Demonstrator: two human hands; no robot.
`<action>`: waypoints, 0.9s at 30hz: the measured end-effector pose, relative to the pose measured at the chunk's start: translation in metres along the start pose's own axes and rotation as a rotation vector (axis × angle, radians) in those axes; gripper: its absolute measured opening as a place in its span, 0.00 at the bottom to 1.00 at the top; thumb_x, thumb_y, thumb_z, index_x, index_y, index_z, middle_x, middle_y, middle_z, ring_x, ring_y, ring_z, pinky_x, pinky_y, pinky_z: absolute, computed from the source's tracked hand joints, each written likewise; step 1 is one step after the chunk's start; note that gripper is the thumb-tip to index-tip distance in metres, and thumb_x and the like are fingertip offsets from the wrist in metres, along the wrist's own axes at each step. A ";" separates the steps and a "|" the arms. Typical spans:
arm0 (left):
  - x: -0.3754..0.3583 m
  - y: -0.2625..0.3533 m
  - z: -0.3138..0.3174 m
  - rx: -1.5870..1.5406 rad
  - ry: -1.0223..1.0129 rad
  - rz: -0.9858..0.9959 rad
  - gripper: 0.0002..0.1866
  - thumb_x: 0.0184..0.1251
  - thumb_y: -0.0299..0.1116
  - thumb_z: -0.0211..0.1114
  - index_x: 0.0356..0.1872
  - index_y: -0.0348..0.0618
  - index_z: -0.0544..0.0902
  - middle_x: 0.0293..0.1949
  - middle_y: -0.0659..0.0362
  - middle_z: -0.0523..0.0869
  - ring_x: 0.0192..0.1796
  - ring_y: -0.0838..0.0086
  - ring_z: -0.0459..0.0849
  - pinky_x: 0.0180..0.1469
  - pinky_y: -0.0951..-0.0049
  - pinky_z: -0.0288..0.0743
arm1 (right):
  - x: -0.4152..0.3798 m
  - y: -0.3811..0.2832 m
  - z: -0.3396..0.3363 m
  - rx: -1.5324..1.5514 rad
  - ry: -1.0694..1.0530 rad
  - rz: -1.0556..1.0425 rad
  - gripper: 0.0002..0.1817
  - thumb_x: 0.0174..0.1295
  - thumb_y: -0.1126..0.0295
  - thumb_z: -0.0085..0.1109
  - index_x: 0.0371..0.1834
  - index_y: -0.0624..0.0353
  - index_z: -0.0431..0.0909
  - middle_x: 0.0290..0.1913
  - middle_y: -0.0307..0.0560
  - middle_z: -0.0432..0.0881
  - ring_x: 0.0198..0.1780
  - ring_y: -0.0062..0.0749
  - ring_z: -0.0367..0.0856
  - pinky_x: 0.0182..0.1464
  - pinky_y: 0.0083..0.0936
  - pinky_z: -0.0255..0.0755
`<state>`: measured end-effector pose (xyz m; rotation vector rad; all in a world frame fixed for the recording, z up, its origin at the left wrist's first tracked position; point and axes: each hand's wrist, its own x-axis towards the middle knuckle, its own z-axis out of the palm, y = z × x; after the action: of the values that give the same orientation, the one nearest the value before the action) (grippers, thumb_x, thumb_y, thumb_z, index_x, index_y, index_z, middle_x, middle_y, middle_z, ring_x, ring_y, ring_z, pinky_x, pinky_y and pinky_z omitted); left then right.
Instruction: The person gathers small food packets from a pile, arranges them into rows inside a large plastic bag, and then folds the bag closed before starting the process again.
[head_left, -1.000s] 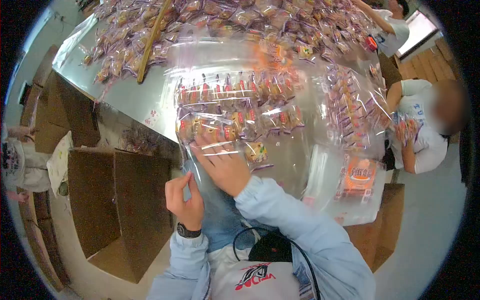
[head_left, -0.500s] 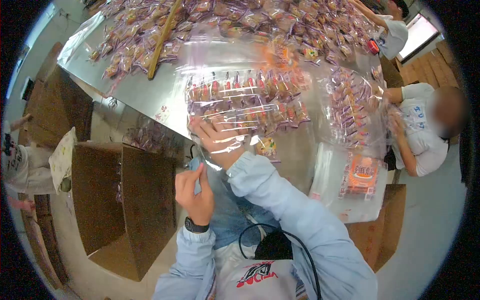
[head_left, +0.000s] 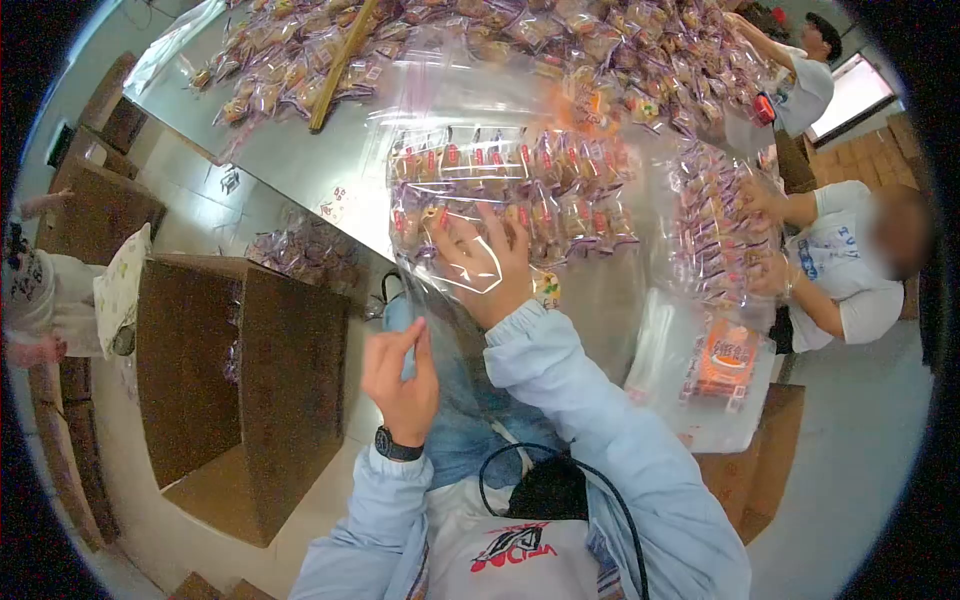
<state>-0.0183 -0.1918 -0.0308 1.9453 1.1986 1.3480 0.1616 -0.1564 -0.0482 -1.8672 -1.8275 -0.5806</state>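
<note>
Bag of clear plastic lies on the near edge of the steel table, part-filled with two rows of small wrapped snacks. Long axis of the rows runs left-right across the view, rising a little to the right; the bag's open mouth points down toward the person, loose film trailing off the table edge to the lap. Right hand is inside the mouth, under the film, fingers spread and flat, fingertips touching the lower row of snacks, not gripping anything. Left hand is below the table edge, thumb and fingers pinched on the bag's loose lower edge, watch on the wrist. One loose snack sits just right of the right hand. Heap of wrapped snacks covers the far part of the table, a wooden stick lying across it at the left. Stack of flat empty bags with an orange label lies at the right, near the person's right elbow. Another filled bag stands right of the first; a co-worker's hand is on it. Open brown cartons sit on the floor at the left.
</note>
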 end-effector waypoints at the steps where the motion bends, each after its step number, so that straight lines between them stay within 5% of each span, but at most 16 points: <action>1: -0.001 -0.001 0.000 -0.004 -0.005 0.010 0.09 0.62 0.17 0.73 0.44 0.35 0.90 0.36 0.52 0.88 0.39 0.64 0.86 0.44 0.69 0.79 | 0.001 0.003 0.003 -0.009 0.002 -0.022 0.28 0.57 0.60 0.72 0.64 0.40 0.83 0.64 0.41 0.82 0.69 0.50 0.75 0.67 0.54 0.66; 6: -0.010 -0.007 -0.002 -0.004 -0.043 0.028 0.11 0.62 0.16 0.72 0.44 0.37 0.90 0.35 0.52 0.87 0.37 0.65 0.84 0.43 0.68 0.78 | 0.005 0.004 0.008 0.302 0.120 0.111 0.23 0.64 0.66 0.60 0.64 0.44 0.82 0.67 0.42 0.82 0.70 0.50 0.77 0.67 0.55 0.66; 9: -0.008 -0.010 -0.004 0.064 -0.055 0.061 0.11 0.61 0.17 0.73 0.44 0.38 0.91 0.36 0.53 0.87 0.37 0.64 0.84 0.44 0.68 0.78 | 0.008 0.011 0.015 0.022 0.026 -0.034 0.23 0.66 0.69 0.57 0.65 0.45 0.81 0.69 0.43 0.81 0.72 0.51 0.75 0.68 0.54 0.66; 13: -0.006 -0.004 -0.008 0.057 -0.053 0.038 0.13 0.60 0.17 0.73 0.45 0.40 0.91 0.35 0.56 0.86 0.39 0.63 0.82 0.43 0.65 0.76 | -0.009 0.014 -0.015 0.023 -0.080 0.056 0.35 0.56 0.55 0.70 0.69 0.56 0.78 0.74 0.49 0.75 0.77 0.55 0.67 0.77 0.58 0.58; 14: -0.008 -0.005 -0.008 0.050 -0.057 0.048 0.13 0.60 0.17 0.73 0.45 0.40 0.91 0.35 0.56 0.86 0.39 0.63 0.82 0.43 0.65 0.76 | -0.010 0.013 -0.025 0.025 -0.083 0.095 0.32 0.54 0.55 0.75 0.63 0.54 0.81 0.73 0.55 0.75 0.75 0.61 0.68 0.80 0.56 0.54; 17: -0.015 -0.003 -0.002 0.019 -0.065 0.065 0.12 0.59 0.17 0.74 0.44 0.39 0.91 0.34 0.56 0.85 0.38 0.63 0.81 0.42 0.66 0.75 | -0.017 0.018 -0.014 0.067 -0.002 0.177 0.35 0.54 0.54 0.75 0.65 0.54 0.80 0.71 0.55 0.76 0.75 0.60 0.68 0.79 0.56 0.57; 22: -0.018 -0.003 -0.007 0.017 -0.053 0.090 0.11 0.59 0.17 0.75 0.42 0.39 0.91 0.31 0.56 0.83 0.36 0.64 0.80 0.40 0.67 0.73 | -0.017 0.033 0.001 -0.146 0.033 0.080 0.31 0.55 0.61 0.69 0.66 0.50 0.82 0.67 0.52 0.80 0.63 0.47 0.79 0.61 0.46 0.72; 25: -0.015 -0.006 -0.013 0.028 -0.081 0.116 0.11 0.58 0.17 0.75 0.42 0.38 0.91 0.31 0.56 0.82 0.35 0.64 0.79 0.39 0.66 0.73 | -0.017 0.032 0.009 -0.101 0.022 0.123 0.26 0.66 0.65 0.58 0.69 0.48 0.81 0.71 0.53 0.78 0.67 0.54 0.78 0.64 0.47 0.72; 27: -0.013 -0.007 -0.015 0.045 -0.087 0.132 0.12 0.57 0.17 0.77 0.43 0.39 0.91 0.31 0.57 0.82 0.35 0.63 0.79 0.39 0.66 0.72 | -0.011 0.034 0.014 -0.135 0.023 0.127 0.33 0.57 0.63 0.65 0.70 0.52 0.80 0.72 0.48 0.79 0.64 0.47 0.78 0.64 0.44 0.70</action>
<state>-0.0363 -0.2007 -0.0369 2.1251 1.0851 1.2954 0.1951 -0.1576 -0.0674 -2.0385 -1.6771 -0.6924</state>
